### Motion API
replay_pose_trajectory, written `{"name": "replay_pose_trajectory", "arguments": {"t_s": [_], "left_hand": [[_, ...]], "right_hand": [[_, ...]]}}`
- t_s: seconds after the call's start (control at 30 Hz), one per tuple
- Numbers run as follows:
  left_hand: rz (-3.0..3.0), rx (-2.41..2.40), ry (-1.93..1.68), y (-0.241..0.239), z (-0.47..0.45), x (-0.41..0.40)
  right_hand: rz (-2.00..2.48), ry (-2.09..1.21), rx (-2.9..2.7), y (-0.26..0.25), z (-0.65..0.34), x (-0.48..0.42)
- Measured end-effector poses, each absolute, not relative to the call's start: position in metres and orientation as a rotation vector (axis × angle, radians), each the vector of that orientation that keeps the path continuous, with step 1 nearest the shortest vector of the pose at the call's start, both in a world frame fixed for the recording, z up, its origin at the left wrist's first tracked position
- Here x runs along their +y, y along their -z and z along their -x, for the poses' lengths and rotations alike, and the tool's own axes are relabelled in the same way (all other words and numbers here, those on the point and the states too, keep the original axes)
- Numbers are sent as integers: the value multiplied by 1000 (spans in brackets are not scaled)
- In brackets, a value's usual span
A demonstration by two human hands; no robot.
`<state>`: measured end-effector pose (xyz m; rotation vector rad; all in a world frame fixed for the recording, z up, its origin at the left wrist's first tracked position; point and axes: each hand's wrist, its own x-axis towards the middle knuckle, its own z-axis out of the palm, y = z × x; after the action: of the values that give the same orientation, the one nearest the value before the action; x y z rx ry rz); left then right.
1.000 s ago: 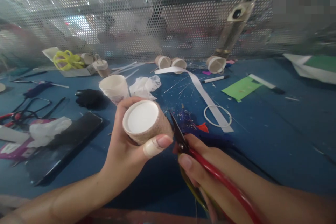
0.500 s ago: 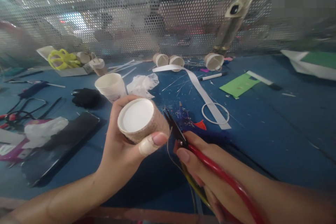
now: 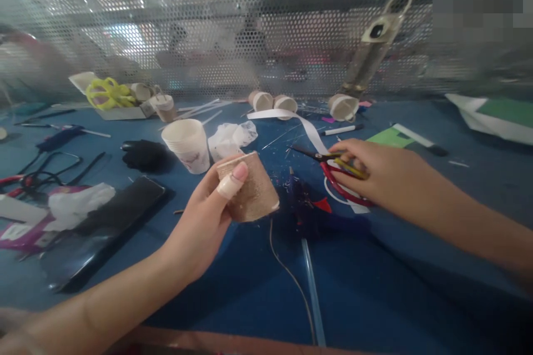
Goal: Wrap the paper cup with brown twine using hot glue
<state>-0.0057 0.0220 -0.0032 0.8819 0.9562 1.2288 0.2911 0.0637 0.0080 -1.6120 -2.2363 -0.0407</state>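
Observation:
My left hand (image 3: 208,211), its thumb wrapped in a pale bandage, grips a small cup (image 3: 256,191) covered in brown, cord-like wrapping. The cup is tilted, its side facing me. Over to the right, my right hand (image 3: 362,169) holds scissors (image 3: 328,163) with red and yellow handles, dark blades pointing left. Below and between the hands lies a blue glue gun (image 3: 303,208) with an orange trigger. A clear glue stick (image 3: 311,288) extends from it toward me. Beside that, a thin brown cord (image 3: 291,274) runs down from near the cup.
Stacked paper cups (image 3: 187,141) stand behind my left hand, next to crumpled white plastic (image 3: 233,138). Several wrapped cups (image 3: 343,107) lie along the perforated metal screen (image 3: 208,28). A white strip (image 3: 308,127), a marker (image 3: 341,130) and a black pouch (image 3: 108,227) lie about.
The cup has turned from showing its white round end to showing its wrapped side. My right hand has moved the scissors up and right, away from the cup and cord.

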Motion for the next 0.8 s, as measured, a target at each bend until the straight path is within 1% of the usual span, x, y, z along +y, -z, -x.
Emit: {"name": "replay_pose_trajectory", "arguments": {"t_s": [0.1, 0.23, 0.37, 0.43, 0.63, 0.7, 0.8], "left_hand": [[-855, 969, -1213, 5, 7, 22], [-771, 943, -1214, 6, 6, 24], [-661, 952, -1177, 3, 1, 27], [-628, 998, -1154, 2, -1, 28], [-646, 999, -1158, 6, 1, 30], [-643, 986, -1170, 7, 1, 30], [-632, 982, -1167, 5, 1, 30]], "right_hand": [[1451, 145, -2333, -3, -298, 59], [1228, 50, -2600, 3, -286, 27], [1128, 336, -2635, 21, -271, 8], [1134, 358, -2612, 29, -268, 7], [1377, 53, -2499, 31, -273, 16], [1416, -30, -2364, 28, -276, 16], [1378, -261, -2067, 20, -277, 14]]}}
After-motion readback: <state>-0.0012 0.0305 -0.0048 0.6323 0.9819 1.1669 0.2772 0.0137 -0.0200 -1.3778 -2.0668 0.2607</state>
